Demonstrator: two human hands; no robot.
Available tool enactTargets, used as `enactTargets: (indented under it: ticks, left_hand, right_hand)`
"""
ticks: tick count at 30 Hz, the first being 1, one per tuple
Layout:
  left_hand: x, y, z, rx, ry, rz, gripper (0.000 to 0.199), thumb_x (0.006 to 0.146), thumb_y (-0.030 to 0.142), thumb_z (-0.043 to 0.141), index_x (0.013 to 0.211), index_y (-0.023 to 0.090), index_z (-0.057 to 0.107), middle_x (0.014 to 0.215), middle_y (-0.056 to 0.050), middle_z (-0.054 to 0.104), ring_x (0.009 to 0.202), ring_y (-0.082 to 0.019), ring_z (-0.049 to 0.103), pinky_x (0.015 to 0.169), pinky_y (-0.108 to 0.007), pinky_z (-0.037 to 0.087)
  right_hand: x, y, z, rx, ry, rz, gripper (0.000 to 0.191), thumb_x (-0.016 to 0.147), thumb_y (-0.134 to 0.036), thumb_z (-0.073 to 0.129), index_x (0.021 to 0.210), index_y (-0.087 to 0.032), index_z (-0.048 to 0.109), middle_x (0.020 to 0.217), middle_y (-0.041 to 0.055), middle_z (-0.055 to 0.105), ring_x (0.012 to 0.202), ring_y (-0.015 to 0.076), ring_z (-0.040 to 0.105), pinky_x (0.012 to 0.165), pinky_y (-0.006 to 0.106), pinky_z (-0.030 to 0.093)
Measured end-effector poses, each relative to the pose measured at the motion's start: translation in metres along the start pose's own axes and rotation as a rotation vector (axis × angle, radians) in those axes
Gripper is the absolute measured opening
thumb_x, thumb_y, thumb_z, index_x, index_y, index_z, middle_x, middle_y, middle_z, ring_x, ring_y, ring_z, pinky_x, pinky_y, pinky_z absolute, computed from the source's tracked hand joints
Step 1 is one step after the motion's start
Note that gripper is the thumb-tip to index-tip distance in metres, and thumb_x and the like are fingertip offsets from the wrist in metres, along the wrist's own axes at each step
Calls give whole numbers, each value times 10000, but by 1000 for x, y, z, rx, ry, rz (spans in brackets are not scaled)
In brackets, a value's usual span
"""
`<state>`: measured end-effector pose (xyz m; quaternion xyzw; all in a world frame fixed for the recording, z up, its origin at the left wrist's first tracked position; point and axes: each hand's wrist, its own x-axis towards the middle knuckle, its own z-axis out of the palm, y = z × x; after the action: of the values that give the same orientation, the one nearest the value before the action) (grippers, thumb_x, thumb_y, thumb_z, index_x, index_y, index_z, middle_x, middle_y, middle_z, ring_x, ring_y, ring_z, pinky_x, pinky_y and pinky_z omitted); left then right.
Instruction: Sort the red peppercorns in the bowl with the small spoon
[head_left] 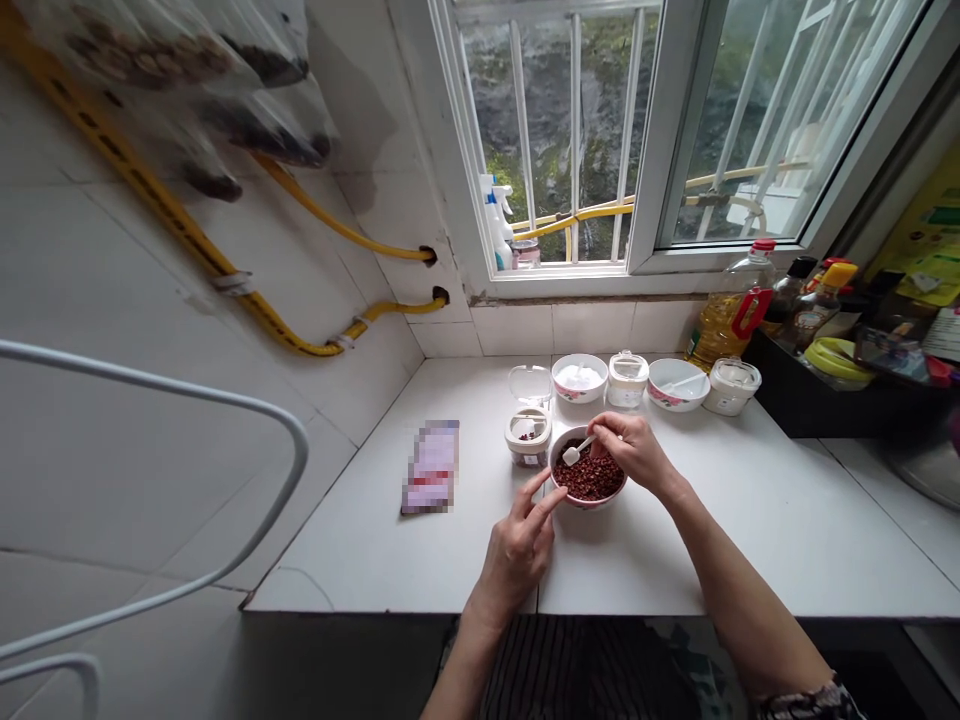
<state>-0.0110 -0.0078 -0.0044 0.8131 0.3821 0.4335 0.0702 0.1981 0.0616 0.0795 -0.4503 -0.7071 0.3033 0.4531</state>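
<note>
Your right hand is closed on the handle of a little white spoon. The spoon's scoop end is over the small red-brown bits in a bowl. You can't tell for sure if it touches them. Your left hand is partly open, with two fingers out at the left edge of the bowl and nothing gripped in it.

The bowl sits on the white worktop, right in front of you. Just to its left is a small jar with its clear lid up and a few dark bits inside. Behind, near the wall, stand a flowered bowl of white powder, a jar with a white lid, another flowered bowl and one more jar. A blurred flat thing lies well off to the left.
</note>
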Motion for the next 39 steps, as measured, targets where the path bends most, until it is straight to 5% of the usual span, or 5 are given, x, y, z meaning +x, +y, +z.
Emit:
enactTargets:
  ticks: [6,14,23,32,39]
  left_hand:
    - [0,1,-1,16,-2,-5,497,941,40,443,1373,277,503,1423,-117,530,971,-144,709,756,-229,611]
    - [0,1,0,-6,-3,-12,513,937,29,452,1378,288,497,1420,-126,527,985,-153,708,777,-253,613]
    - [0,1,-1,7,5,-1,508,929,28,453,1369,276,509,1416,-123,532,1011,-161,707,770,-245,612]
    - [0,0,1,-5,10,6,511,933,28,446,1376,277,500,1419,-121,525,972,-142,704,731,-222,604]
    - [0,-1,1,2,6,-1,537,927,25,455,1392,292,491,1424,-115,526,972,-145,705,742,-232,607]
  right_hand:
    - [-1,5,14,79,-61,105,198,832,-216,529,683,-216,660,527,-5,677,504,162,632,551,261,493]
    - [4,9,3,245,-4,270,154,809,-255,544,704,-200,642,526,5,690,493,167,630,551,267,519]
    - [1,9,14,-13,-87,46,222,822,-156,513,650,-210,643,520,-3,671,505,153,620,585,261,487]
    - [4,8,4,278,-14,297,158,800,-237,539,700,-195,653,514,-5,684,497,159,632,571,260,499]
    - [5,8,5,316,-6,342,140,757,-267,554,680,-197,648,496,-5,675,465,155,609,540,258,490]
